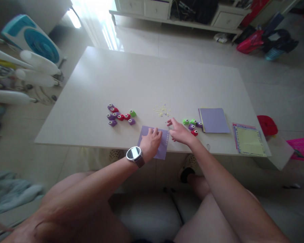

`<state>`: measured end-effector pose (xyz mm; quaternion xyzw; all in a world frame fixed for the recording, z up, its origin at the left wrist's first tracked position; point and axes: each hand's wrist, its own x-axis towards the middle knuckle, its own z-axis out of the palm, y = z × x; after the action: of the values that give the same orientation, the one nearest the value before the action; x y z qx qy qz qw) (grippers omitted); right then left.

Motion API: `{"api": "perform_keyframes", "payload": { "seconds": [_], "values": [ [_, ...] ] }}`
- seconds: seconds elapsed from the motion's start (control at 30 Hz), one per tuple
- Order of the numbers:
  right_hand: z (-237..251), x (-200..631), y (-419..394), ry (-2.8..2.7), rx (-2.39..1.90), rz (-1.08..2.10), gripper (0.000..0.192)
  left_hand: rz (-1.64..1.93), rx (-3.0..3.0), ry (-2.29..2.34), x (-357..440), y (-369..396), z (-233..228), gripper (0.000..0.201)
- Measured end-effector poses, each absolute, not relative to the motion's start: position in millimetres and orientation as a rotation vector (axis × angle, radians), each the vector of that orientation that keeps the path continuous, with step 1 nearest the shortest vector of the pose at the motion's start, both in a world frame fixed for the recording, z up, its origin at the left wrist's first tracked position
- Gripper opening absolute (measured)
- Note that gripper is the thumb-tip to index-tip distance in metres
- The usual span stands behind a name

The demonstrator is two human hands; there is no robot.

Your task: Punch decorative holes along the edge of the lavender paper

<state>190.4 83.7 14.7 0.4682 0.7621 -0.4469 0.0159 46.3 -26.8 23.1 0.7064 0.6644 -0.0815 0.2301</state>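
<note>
My left hand point(151, 143) lies on a purple sheet of paper point(164, 148) at the table's front edge, fingers spread and pressing it down. A row of small pale marks runs along the sheet's right side. Just past that side is my right hand point(176, 131), its fingers apart and partly curled, with nothing visible in them. Beyond both hands lies a scatter of tiny yellow and purple paper bits point(162, 110). Several small craft punches in green, purple and red point(192, 127) sit right of my right hand. More such punches point(120, 117) form a group on the left.
A stack of purple paper squares point(214, 120) and a yellow sheet with a decorated border point(249, 140) lie on the right of the white table point(152, 77). A small clear piece point(208, 146) is near the front edge. A red stool point(267, 125) stands beyond the right edge.
</note>
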Motion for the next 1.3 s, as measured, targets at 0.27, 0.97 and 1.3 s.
{"api": "perform_keyframes", "payload": {
  "seconds": [0.27,0.97,1.3],
  "values": [
    [4.9,177.4,90.6,2.269,1.566,-1.567,0.062,-0.225,1.920,1.818,45.3,-27.3,28.3,0.047],
    [16.4,222.0,108.4,2.451,1.356,-0.611,0.027,-0.124,1.942,1.853,43.0,-22.8,20.5,0.044],
    [19.5,229.0,108.1,2.505,1.353,-0.525,0.009,-0.020,1.974,1.862,43.0,-15.4,7.6,0.065]
  ]
}}
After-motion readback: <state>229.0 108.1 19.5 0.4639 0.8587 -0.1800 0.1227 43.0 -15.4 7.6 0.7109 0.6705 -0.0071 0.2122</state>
